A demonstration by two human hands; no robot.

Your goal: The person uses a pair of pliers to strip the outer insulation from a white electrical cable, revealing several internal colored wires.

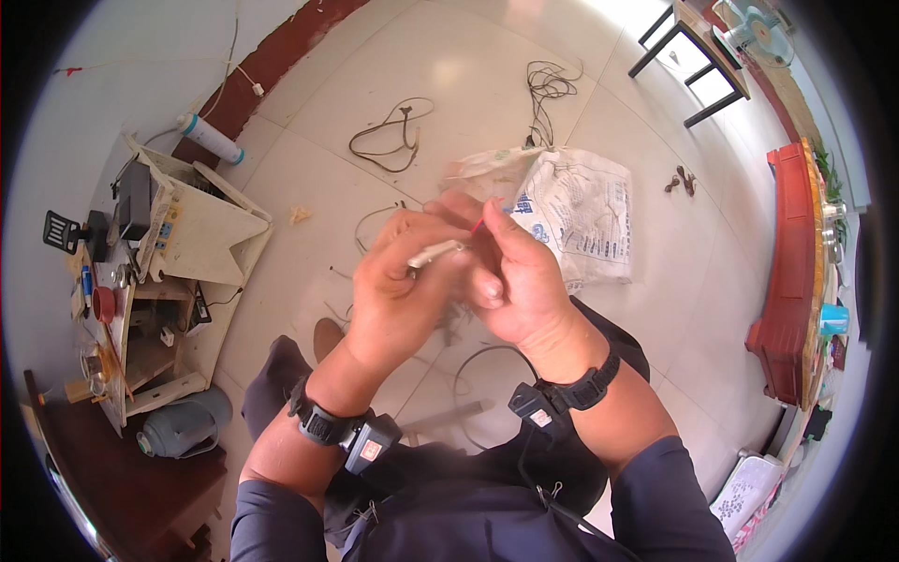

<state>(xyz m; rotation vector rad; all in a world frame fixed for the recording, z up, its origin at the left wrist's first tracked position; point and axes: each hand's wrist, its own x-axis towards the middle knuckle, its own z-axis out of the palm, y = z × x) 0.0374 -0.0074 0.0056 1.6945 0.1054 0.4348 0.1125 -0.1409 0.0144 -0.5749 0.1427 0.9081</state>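
Both hands meet in front of my body, partly blurred. My left hand (404, 281) is closed around a pale, narrow, rod-like thing (437, 255), whose exact kind I cannot tell. Between the hands runs a thin red wire (477, 225), with the thumb of my right hand (527, 281) against it. The right fingers curl towards the left hand, and the fingertips partly hide the wire. Beyond the right hand lies a white woven plastic sack (590, 218) bearing printed writing. Loose wire pieces (456, 317) lie on the floor below the hands.
A dark looped cable (383, 167) and a cable bundle (551, 81) lie on the tiles. On the left are a worn wooden cabinet (218, 232) and a grey flask (186, 425). A red wooden cabinet (786, 274), a small table (692, 63) and a fan (758, 35) stand right.
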